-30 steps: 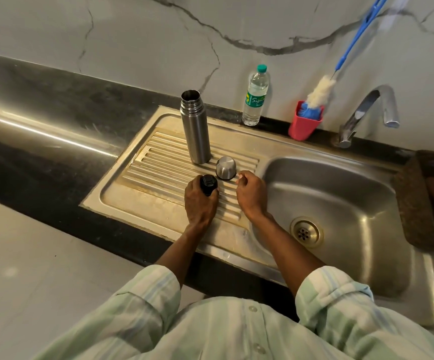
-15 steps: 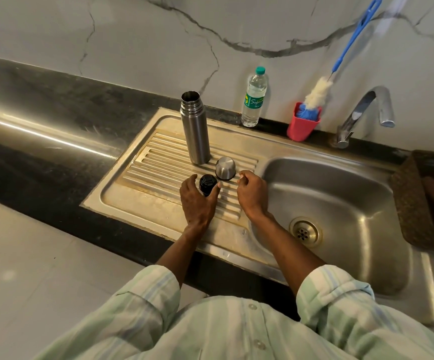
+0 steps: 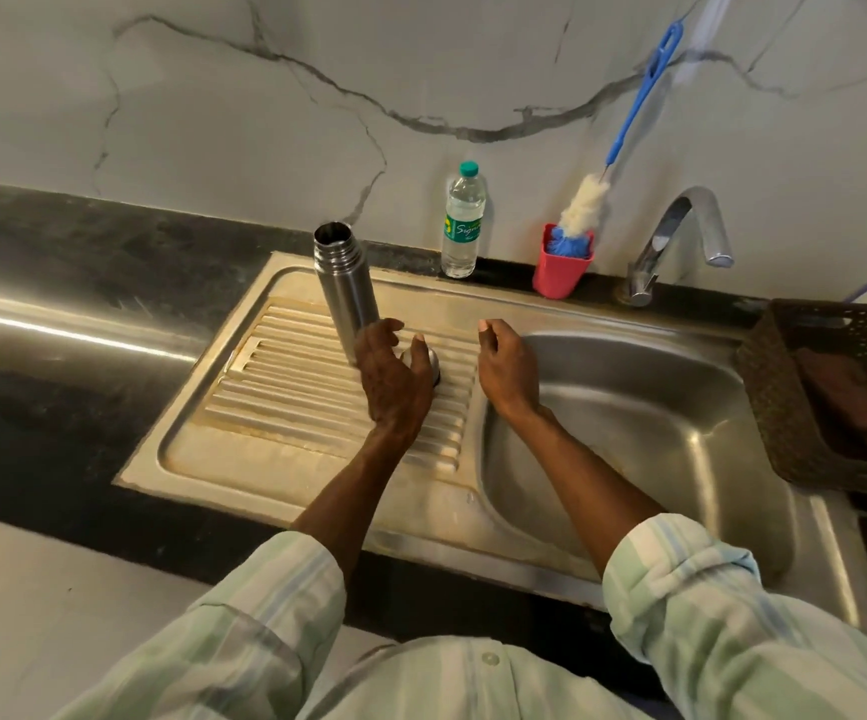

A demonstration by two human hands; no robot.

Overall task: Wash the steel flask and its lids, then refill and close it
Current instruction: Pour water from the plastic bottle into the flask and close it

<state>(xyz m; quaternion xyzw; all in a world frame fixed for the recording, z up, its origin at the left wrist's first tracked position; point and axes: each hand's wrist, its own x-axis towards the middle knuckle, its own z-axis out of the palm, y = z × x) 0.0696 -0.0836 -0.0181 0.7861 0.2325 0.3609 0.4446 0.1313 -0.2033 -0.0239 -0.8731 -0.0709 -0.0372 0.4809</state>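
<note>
The steel flask (image 3: pixel 345 288) is seen standing upright and uncapped on the ridged drainboard (image 3: pixel 286 387), at its far edge, well apart from the tap (image 3: pixel 681 241). The left hand (image 3: pixel 392 376) is held just beside the flask's base, fingers loosely curved over the steel cap (image 3: pixel 429 358), which is mostly hidden; whether the cap is actually gripped cannot be told. The right hand (image 3: pixel 507 368) is held relaxed and half-spread above the rim of the basin (image 3: pixel 629 418), with nothing in it. The black inner lid is not visible (possibly covered by the left hand). The flask is judged rigid and fairly light if empty, with a smooth, polished wall likely to turn slippery once wet. A full wrap around the mid-body is therefore advised, rather than a pinch at the threaded neck.
</note>
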